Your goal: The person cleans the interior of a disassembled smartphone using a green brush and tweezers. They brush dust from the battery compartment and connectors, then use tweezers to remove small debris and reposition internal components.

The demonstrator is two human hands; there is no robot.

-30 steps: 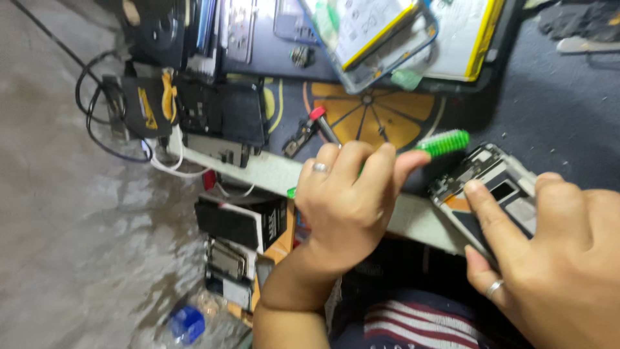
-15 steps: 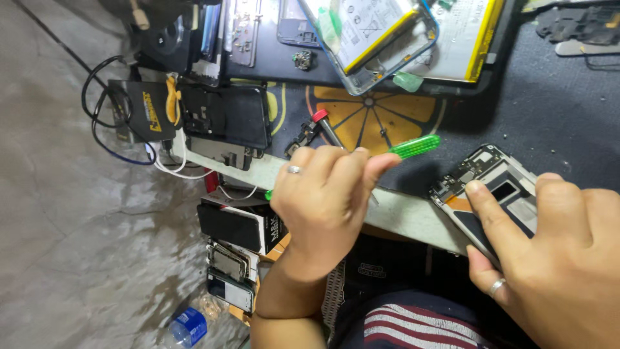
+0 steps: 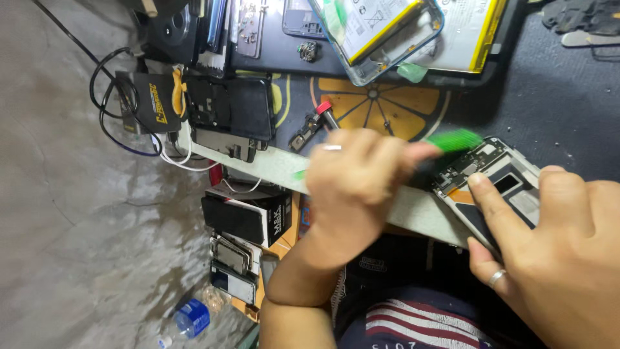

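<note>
My left hand (image 3: 355, 187) is closed around a green brush (image 3: 452, 140); the hand is blurred. The green bristles touch the upper corner of an opened phone frame (image 3: 497, 174), whose circuit board and metal shields are exposed. My right hand (image 3: 555, 258) holds this phone frame from the right. One finger presses on its face and another, with a ring, wraps under its lower edge. The frame rests at the edge of a pale bench strip (image 3: 271, 165).
A dark mat with an orange-slice pattern (image 3: 374, 103) lies behind the hands. On it are a red-tipped tool (image 3: 326, 111), a clear phone case with a battery (image 3: 378, 32) and black phone parts (image 3: 226, 110). Several phones (image 3: 242, 223) and a bottle (image 3: 190, 318) sit lower left.
My left hand has swung the green brush back to the right, onto the phone frame's upper corner. My right hand has kept its hold on the frame.
</note>
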